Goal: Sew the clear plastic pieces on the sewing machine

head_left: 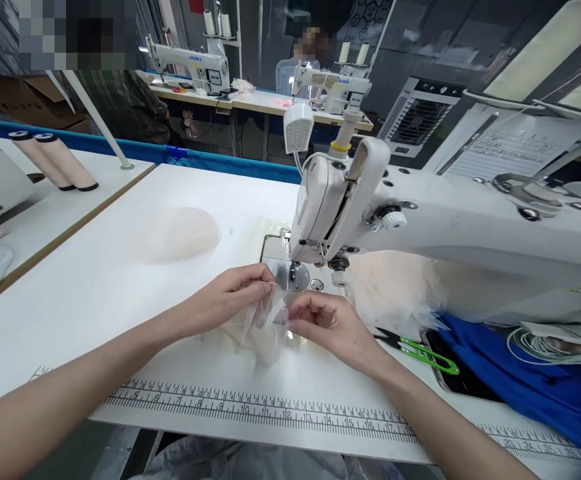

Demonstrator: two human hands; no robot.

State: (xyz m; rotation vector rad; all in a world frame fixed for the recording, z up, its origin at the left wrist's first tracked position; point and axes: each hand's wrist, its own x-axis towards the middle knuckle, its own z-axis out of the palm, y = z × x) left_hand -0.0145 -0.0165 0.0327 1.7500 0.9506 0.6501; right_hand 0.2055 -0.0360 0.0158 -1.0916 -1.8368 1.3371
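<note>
Sheer fabric (259, 337), pale, bunched between my two hands, just my side of the presser foot (294, 272). My left hand (243, 293): thumb and forefinger closed together, pinching the fabric's top left edge; bulk of it hangs below and right of that pinch, down onto the white table (85, 287). My right hand (327, 327): fingers curled, thumb and fingertips nearly together on the fabric's right edge, so the cloth lies left of that grip; exact fold between the tips too small to make out. Fingertips of both hands near the needle plate of the sewing machine (320, 207). More pale sheer cloth (395, 287) lies under the machine arm. Green snips (430, 357) near my right wrist, beside blue cloth (525, 387). Printed ruler (265, 408) along the table's near edge, below both hands.
</note>
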